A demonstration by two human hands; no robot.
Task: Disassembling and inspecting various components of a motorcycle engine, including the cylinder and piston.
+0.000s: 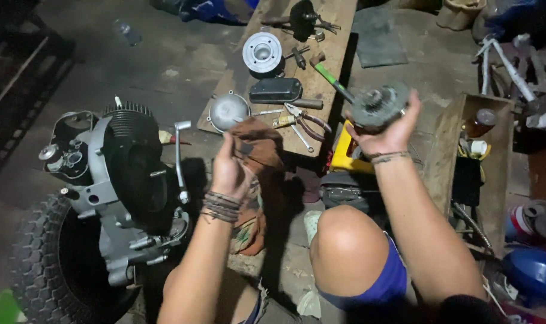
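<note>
One round toothed metal part (379, 106) is gripped from below by the right hand (388, 135), fingers curled around it. One brown rag (258, 147) is pinched in the closed left hand (230, 174). One engine (126, 180) sits left on one tyre (51, 264). Right, one wooden box (444, 156) holds a brown bottle (480, 123).

A wooden board (330, 24) on the floor (183, 60) carries pliers (306, 120).
</note>
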